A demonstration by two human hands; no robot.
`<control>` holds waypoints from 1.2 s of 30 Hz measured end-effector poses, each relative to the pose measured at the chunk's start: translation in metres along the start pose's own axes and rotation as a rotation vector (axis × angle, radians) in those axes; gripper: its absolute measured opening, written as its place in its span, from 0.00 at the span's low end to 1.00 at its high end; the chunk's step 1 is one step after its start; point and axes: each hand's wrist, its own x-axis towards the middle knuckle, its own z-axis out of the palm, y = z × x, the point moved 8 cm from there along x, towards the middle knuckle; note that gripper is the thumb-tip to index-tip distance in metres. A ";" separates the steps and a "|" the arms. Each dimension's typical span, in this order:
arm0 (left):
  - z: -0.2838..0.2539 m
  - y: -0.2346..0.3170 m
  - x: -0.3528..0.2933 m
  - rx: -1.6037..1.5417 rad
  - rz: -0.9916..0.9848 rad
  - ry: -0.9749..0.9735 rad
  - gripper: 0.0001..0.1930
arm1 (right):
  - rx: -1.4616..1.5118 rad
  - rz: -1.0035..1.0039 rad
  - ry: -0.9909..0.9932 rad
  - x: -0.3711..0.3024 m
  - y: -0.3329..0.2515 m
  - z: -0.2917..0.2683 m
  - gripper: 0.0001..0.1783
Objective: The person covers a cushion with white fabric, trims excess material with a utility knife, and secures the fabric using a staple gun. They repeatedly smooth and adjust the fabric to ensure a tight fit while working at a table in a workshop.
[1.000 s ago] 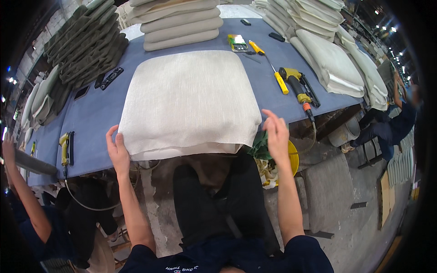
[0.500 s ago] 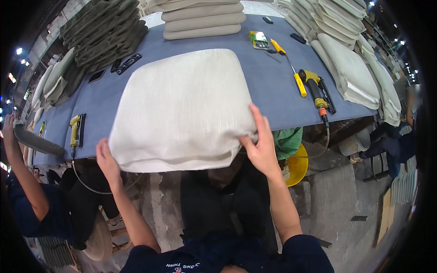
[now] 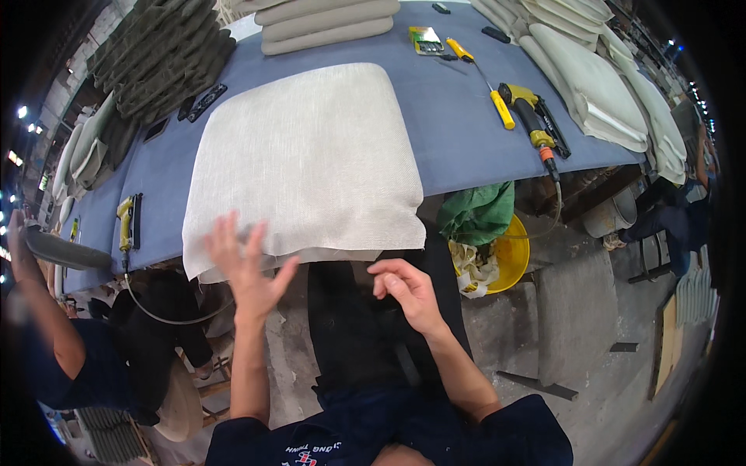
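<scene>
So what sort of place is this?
Probably an upholstery workshop: a pale fabric-covered pad on the blue table, a yellow-and-black hose-fed tool and stacked grey pads.

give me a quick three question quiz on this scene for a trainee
1. How many yellow-and-black, gun-shaped pneumatic tools are visible on the blue tabletop?
2. True or false: the person's left hand has its fingers spread apart.
3. Which is to the right of the square, off-white fabric pad: (a) the dark folded fabric stack; (b) the crumpled green cloth?

Key: 1. Two; 2. True; 3. (b)
</scene>
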 end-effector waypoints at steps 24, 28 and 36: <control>0.153 0.122 0.208 -0.269 0.324 -0.619 0.24 | 0.125 0.179 -0.255 0.093 0.028 -0.110 0.31; 0.205 0.137 0.206 0.011 0.430 -0.627 0.23 | 0.086 0.032 -0.277 0.103 0.053 -0.117 0.31; 0.170 0.151 0.144 0.077 0.275 -0.627 0.28 | -0.207 0.092 -0.185 0.096 0.096 -0.146 0.15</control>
